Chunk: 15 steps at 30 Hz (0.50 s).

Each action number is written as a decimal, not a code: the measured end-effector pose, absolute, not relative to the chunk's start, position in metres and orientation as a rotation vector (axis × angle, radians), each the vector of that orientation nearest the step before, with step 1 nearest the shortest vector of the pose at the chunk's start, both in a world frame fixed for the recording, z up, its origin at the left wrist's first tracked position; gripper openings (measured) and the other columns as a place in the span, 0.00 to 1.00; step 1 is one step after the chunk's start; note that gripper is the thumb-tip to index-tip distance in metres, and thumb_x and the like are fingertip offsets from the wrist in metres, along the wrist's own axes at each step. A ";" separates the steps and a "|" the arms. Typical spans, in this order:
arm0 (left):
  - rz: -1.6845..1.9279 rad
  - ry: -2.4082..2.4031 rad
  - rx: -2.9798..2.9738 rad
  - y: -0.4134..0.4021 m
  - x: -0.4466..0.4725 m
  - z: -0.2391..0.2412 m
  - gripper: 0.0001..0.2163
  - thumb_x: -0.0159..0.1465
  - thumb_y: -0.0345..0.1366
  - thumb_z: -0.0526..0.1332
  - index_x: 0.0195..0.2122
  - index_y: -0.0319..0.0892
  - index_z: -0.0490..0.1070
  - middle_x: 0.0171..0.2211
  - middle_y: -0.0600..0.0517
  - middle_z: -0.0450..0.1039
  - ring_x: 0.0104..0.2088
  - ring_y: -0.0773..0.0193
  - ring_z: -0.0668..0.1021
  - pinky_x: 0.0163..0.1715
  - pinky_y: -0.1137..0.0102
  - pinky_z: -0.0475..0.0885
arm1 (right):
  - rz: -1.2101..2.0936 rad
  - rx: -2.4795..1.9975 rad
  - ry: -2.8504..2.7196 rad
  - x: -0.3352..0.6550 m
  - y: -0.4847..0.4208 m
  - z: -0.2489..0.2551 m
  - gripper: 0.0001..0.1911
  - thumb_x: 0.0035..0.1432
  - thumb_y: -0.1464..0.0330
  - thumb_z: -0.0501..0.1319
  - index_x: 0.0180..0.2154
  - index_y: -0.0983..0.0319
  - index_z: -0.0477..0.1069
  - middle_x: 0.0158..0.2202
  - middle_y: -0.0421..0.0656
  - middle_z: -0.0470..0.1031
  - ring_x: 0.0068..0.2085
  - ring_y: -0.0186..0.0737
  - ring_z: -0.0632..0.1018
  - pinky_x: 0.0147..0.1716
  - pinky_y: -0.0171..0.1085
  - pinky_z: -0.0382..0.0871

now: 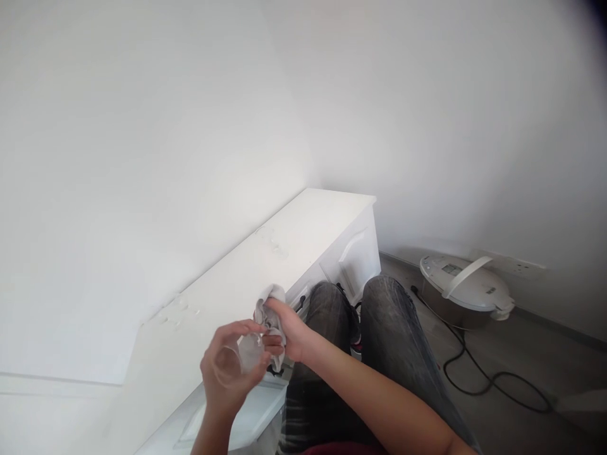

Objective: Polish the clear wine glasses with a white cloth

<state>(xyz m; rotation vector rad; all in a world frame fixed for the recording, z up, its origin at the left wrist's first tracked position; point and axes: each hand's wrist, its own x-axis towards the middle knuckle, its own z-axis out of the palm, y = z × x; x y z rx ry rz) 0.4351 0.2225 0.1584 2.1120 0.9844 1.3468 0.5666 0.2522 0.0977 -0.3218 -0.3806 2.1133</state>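
Observation:
My left hand [225,366] is wrapped round a clear drinking glass [249,351], which lies tilted on its side with its mouth toward my right hand. In my right hand [291,332] is a crumpled grey-white cloth [271,296], held at the mouth of the glass. The fingers of the right hand are partly hidden by the cloth and the glass. Both hands are above the front edge of a low white cabinet [327,218].
Water splashes [177,313] lie on the cabinet top near the wall. Black handles [300,303] stick out from its front, close to my knees [386,297]. A rice cooker [467,284] stands on the floor at right, its black cord [493,379] looping beside it. A wall socket [521,266] is behind.

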 end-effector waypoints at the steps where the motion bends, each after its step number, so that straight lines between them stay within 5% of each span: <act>1: 1.393 1.096 1.876 0.224 0.437 0.160 0.16 0.57 0.35 0.75 0.44 0.45 0.73 0.41 0.48 0.81 0.42 0.54 0.84 0.44 0.61 0.80 | 2.013 -0.416 -0.423 0.568 0.250 0.098 0.19 0.64 0.51 0.56 0.32 0.60 0.65 0.21 0.34 0.60 0.17 0.29 0.52 0.14 0.30 0.42; 5: 1.435 1.355 1.159 0.226 0.446 0.161 0.13 0.62 0.45 0.71 0.40 0.41 0.76 0.46 0.45 0.78 0.43 0.54 0.84 0.39 0.64 0.79 | 1.050 -0.683 -0.841 0.560 0.225 0.096 0.17 0.51 0.54 0.68 0.32 0.58 0.68 0.29 0.40 0.65 0.30 0.39 0.68 0.28 0.36 0.65; 7: 1.474 1.332 1.219 0.222 0.448 0.157 0.13 0.60 0.43 0.72 0.40 0.41 0.77 0.44 0.46 0.77 0.42 0.55 0.83 0.37 0.66 0.78 | 0.775 -0.627 -1.003 0.551 0.214 0.095 0.15 0.48 0.58 0.71 0.29 0.58 0.68 0.30 0.41 0.65 0.33 0.42 0.68 0.35 0.40 0.67; 10: 1.484 0.993 1.559 0.215 0.444 0.149 0.15 0.57 0.40 0.75 0.42 0.44 0.75 0.37 0.50 0.76 0.37 0.59 0.80 0.37 0.67 0.77 | 0.972 -0.594 -0.640 0.541 0.214 0.098 0.14 0.55 0.58 0.67 0.30 0.58 0.65 0.28 0.38 0.64 0.29 0.38 0.66 0.32 0.38 0.66; 15: 1.061 0.544 1.873 0.227 0.420 0.149 0.18 0.58 0.43 0.74 0.46 0.48 0.73 0.34 0.49 0.75 0.31 0.59 0.78 0.32 0.65 0.75 | 1.882 -0.520 -0.298 0.529 0.231 0.103 0.17 0.60 0.53 0.61 0.31 0.60 0.68 0.21 0.36 0.63 0.20 0.33 0.63 0.21 0.32 0.60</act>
